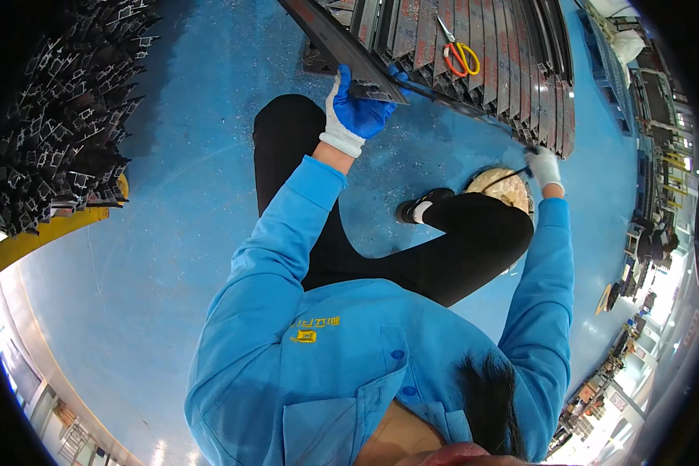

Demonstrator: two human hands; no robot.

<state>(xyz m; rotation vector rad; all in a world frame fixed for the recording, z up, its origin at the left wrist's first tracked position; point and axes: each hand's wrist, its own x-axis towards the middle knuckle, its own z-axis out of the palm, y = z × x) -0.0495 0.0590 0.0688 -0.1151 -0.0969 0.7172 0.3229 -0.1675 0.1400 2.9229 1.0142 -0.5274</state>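
My left hand (361, 113), in a white glove with a blue palm, grips the near end of a long dark profile (340, 53) from below. The profile slants away to the upper left. Out to the right, my right hand (544, 167), in a white glove, is closed on a thin black strip (485, 119). This strip stretches from the profile's end toward my right hand. A short length of it hangs from the fingers over a round, tan-topped stool or container (509, 189). My right fingertips are partly hidden.
Several long dark profiles (474, 89) lie side by side ahead, with red-and-yellow-handled scissors (460, 58) on top. At the left rises a large stack of profiles (62, 116) by a yellow curved frame (50, 233). Small scraps dot the blue floor (171, 202).
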